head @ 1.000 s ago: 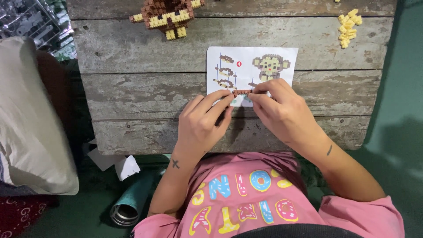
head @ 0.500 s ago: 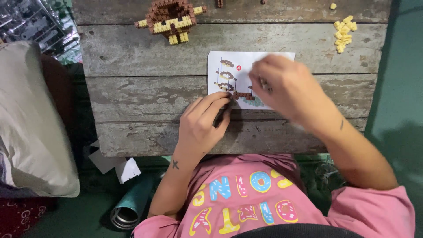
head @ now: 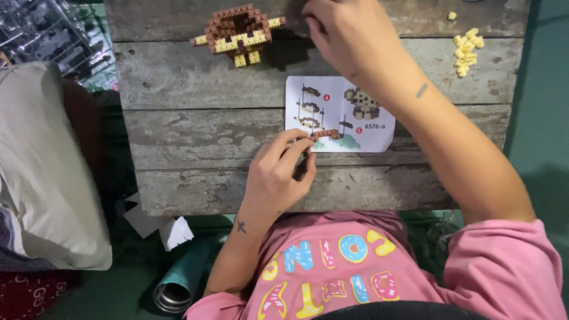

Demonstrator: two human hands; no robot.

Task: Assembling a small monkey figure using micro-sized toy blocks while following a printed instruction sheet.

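Near the table (head: 195,195) edge, left hand (head: 275,178) pinches a small brown block strip (head: 325,134) btwn thumb & fingertips, strip lying over the instruction sheet (head: 379,133), while farther out right hand (head: 347,35), fingers curled, grip unclear, reaches past the sheet beside the brown-yellow block figure (head: 239,34), w/ loose yellow blocks (head: 465,50) at far right.

We see a weathered wooden table (head: 195,127), a brown and yellow block figure (head: 238,31), loose yellow bricks (head: 465,50), and a grey cushion (head: 41,166) beside it.
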